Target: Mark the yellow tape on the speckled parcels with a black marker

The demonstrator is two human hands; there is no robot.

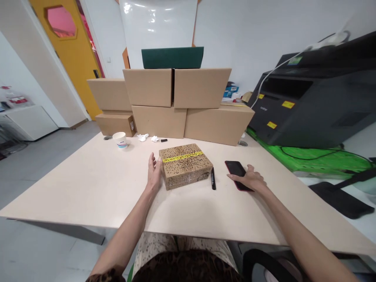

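A small brown patterned box (185, 165) with a yellow tape strip lies in the middle of the pale table (88, 188). My left hand (154, 171) rests flat against the box's left side, fingers stretched out. My right hand (249, 178) lies on the lower end of a dark phone (235, 170) with a red edge, fingers extended over it. A black pen (213, 179) lies between the box and the phone.
Stacked cardboard boxes (176, 105) topped by a green box (172, 57) stand at the table's far edge. A paper cup (120, 140), crumpled tissues (147, 137) and a small black cap are in front of them. A black printer (317, 102) on green sheeting stands right.
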